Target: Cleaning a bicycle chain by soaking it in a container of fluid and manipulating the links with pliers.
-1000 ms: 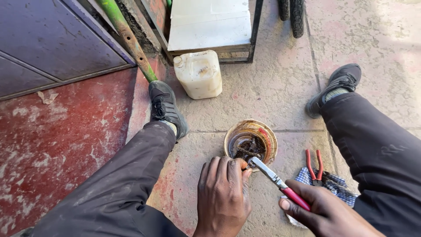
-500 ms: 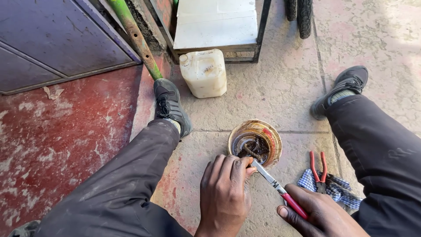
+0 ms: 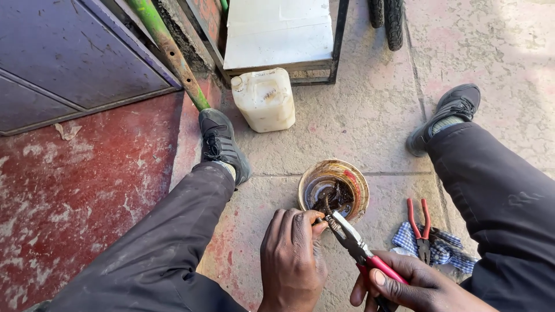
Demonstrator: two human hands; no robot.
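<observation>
1. Right hand (image 3: 419,286), nearest the camera: fingers wrapped around the red handles of a pair of pliers (image 3: 355,245), whose nose points up-left.
2. Left hand (image 3: 292,260): fingertips pinched together on a small dark part at the pliers' nose; the part is too small to identify.
3. Just beyond, a round rusty tin (image 3: 333,188) sits on the paved floor (image 3: 370,115), dark metal pieces inside.
4. To the right, a second red-handled pliers (image 3: 420,222) on a checked cloth (image 3: 442,251).
5. Farther off, a cream plastic jerrycan (image 3: 264,99).
</observation>
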